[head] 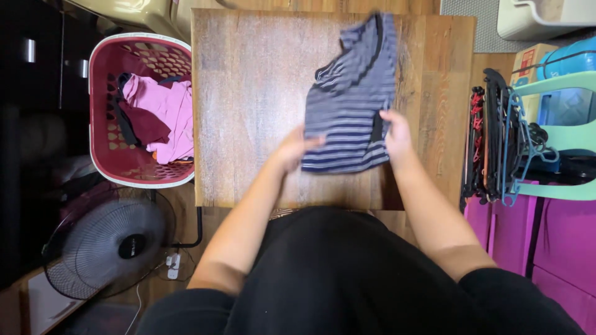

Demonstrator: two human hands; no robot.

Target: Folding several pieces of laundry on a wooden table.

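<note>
A blue and grey striped garment (351, 105) lies partly folded on a brown wooden table (248, 99). Its far end looks blurred and lifted above the tabletop. My left hand (292, 147) rests at the garment's near left edge, fingers touching the fabric. My right hand (396, 138) grips the garment's near right edge, thumb over the cloth.
A red laundry basket (102, 99) with pink and dark red clothes (162, 115) stands left of the table. A floor fan (105, 245) sits at lower left. A bunch of clothes hangers (500, 139) hangs at the right beside a mint green stool (562, 133) and purple boxes (546, 239).
</note>
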